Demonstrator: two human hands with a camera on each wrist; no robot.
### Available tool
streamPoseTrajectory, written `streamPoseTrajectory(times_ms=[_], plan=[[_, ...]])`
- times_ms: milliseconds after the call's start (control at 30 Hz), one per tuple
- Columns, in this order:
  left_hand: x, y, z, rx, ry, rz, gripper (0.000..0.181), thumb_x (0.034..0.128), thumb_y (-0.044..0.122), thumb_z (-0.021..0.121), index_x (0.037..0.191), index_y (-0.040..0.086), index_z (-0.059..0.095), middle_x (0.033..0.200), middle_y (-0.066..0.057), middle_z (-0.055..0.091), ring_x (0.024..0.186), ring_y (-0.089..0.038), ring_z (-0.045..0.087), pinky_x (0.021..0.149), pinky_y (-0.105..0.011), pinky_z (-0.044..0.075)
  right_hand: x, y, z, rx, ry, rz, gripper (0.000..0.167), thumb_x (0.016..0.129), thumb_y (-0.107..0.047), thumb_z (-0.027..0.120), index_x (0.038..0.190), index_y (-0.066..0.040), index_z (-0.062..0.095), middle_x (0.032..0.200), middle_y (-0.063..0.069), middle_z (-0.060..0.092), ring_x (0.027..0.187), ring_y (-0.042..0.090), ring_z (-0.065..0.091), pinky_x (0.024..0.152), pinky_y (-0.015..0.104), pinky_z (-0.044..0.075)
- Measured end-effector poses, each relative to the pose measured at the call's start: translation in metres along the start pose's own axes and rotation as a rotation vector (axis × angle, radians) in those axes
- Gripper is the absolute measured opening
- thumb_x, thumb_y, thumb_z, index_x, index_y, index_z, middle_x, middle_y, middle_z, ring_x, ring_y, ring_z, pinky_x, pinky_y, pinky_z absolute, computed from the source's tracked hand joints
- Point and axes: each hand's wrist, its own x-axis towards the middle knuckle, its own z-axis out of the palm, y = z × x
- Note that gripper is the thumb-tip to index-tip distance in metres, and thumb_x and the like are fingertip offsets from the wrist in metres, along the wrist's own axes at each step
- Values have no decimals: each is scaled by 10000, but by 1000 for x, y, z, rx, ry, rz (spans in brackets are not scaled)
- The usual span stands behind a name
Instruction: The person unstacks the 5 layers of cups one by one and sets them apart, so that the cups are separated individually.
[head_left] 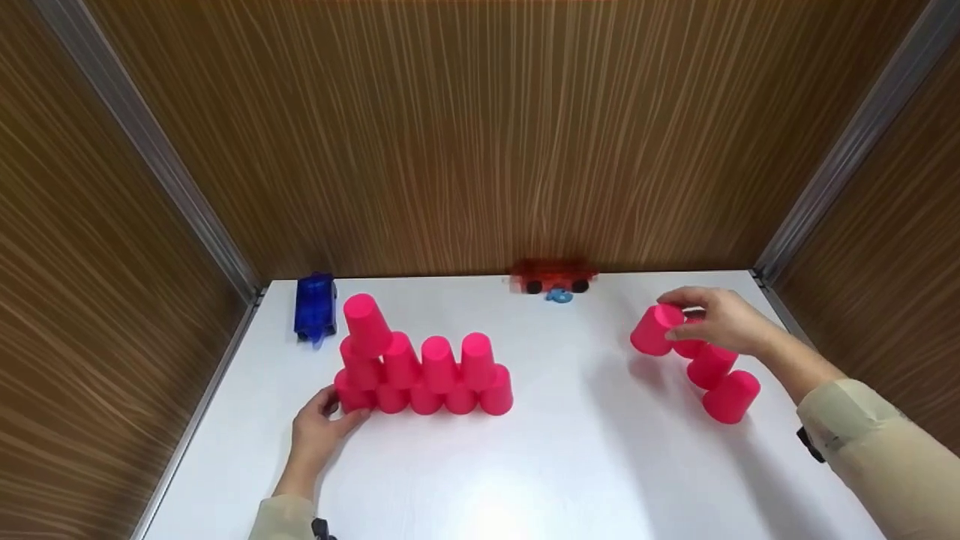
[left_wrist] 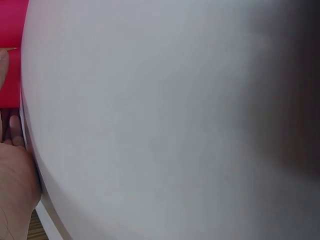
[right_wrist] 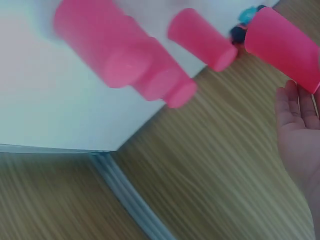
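Note:
Pink plastic cups stand upside down in a stack, with a lower row, a second row and a single top cup [head_left: 367, 326] at the left end. My left hand [head_left: 319, 435] holds the leftmost bottom cup [head_left: 352, 394] between thumb and fingers; the left wrist view catches only part of the hand [left_wrist: 17, 175] and pink cup surface [left_wrist: 10, 22] at its edge. On the right side, my right hand [head_left: 716, 322] pinches another pink cup [head_left: 654, 330], lifted and slightly tilted. In the right wrist view this held cup [right_wrist: 282, 47] lies by the fingertips.
Several loose pink cups [head_left: 731, 397] stand below and beside my right hand. At the back of the white table [head_left: 555, 450] are a blue toy vehicle [head_left: 315, 306], a red toy vehicle [head_left: 555, 277] and a small light-blue piece [head_left: 559, 295]. Wood-grain panels [head_left: 480, 135] enclose the table.

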Motion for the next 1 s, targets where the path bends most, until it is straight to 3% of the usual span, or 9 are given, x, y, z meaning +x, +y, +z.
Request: streamPoseTrajectory(times_ms=[500, 867, 1000], plan=[[0, 1, 1, 11, 10, -4, 836, 896, 386, 878, 1566, 71, 490, 1573, -186, 518, 1473, -394, 457, 1203, -514, 406, -3, 52, 32, 8, -10, 97, 705, 900, -212, 862, 1507, -44, 543, 1355, 229, 589, 1223, 447, 574, 886, 489, 635], [-1, -2, 1, -2, 37, 44, 771, 878, 316, 901, 1513, 49, 553, 1509, -194, 576, 1404, -377, 527, 1174, -481, 454, -2, 63, 41, 20, -15, 120, 702, 930, -235, 833, 1527, -31, 525, 1387, 242, 589, 1264, 477, 558, 911, 527, 624], [0, 0, 1, 15, 36, 19, 788, 884, 352, 894, 1527, 64, 542, 1528, -189, 564, 1422, -386, 513, 1182, -496, 440, 0, 64, 43, 30, -11, 137, 705, 923, -245, 841, 1527, -54, 531, 1384, 234, 576, 1270, 480, 540, 908, 541, 623]])
